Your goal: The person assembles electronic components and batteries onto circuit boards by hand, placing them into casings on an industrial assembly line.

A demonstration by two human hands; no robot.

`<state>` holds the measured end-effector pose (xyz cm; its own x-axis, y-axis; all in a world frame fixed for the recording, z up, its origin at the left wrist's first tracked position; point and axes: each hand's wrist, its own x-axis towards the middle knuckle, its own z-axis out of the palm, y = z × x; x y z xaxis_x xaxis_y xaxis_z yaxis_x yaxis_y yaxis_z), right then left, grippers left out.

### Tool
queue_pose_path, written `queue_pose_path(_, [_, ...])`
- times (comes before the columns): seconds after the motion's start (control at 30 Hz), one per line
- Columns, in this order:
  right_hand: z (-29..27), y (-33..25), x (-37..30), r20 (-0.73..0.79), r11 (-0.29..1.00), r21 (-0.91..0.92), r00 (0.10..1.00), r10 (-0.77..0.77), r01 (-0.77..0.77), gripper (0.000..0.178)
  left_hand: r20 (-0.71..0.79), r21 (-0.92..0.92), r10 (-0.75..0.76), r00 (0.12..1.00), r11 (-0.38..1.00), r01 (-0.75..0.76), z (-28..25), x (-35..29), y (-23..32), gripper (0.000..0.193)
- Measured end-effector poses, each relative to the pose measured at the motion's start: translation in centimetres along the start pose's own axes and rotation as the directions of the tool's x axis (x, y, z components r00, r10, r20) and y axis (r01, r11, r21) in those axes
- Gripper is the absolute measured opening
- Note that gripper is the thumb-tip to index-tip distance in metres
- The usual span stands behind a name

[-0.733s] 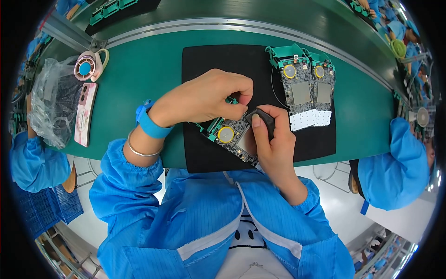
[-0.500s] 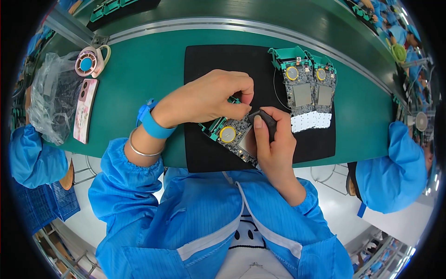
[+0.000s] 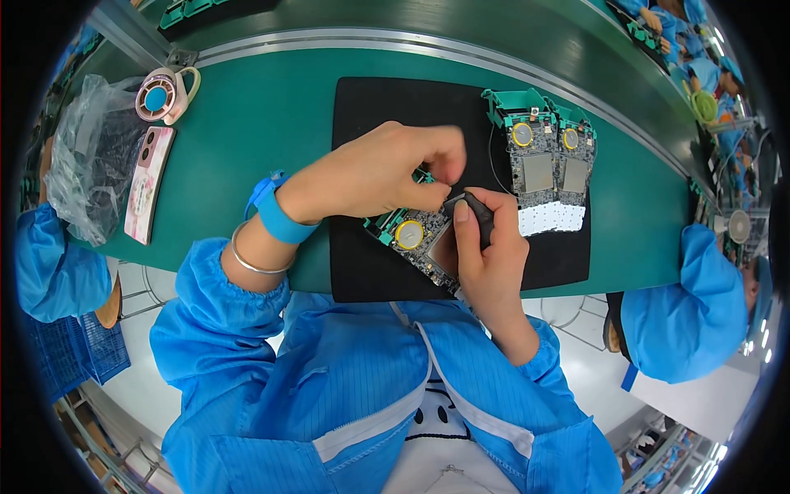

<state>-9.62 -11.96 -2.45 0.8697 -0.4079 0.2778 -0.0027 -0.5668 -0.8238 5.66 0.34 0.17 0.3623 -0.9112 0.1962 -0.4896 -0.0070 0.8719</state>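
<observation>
A circuit board point(image 3: 429, 257) with a round yellow-rimmed coin cell point(image 3: 409, 235) and a green plastic frame point(image 3: 382, 226) at its left end lies tilted between my hands, over a black mat point(image 3: 370, 280). My right hand point(image 3: 498, 251) grips a dark block-shaped part point(image 3: 479, 221) against the board's upper right side, thumb on top. My left hand point(image 3: 395, 169) arches over the board from the left, thumb and curled fingers close together just beside the dark part. Its fingertips are slightly blurred, and anything between them is too small or hidden to make out.
Two similar boards point(image 3: 539, 173) with green frames lie side by side at the mat's right. On the left are a phone point(image 3: 150, 185), a small handheld fan point(image 3: 156, 99) and a clear plastic bag point(image 3: 90, 165). A metal rail point(image 3: 370, 41) bounds the green table's far side. Blue-sleeved people sit on both sides.
My left hand's fingers have lifted a little away from its thumb and shifted right. The right hand keeps its grip on the dark part. The whole view has shifted slightly.
</observation>
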Motion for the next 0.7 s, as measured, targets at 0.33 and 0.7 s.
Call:
queue_pose_path(0.33, [-2.1,-1.6,4.2,0.306,0.989,-0.070,0.941,0.143,-0.127,0.015,0.049,-0.033,-0.202,0.978,0.979,0.203,0.4,0.1,1.0,0.031])
queue_pose_path(0.7, [-1.8,1.0,1.5,0.227,0.936,0.265,0.958,0.174,-0.232,0.017,0.023,-0.072,-0.157,0.987,0.985,0.159,0.7,-0.6,0.9,0.015])
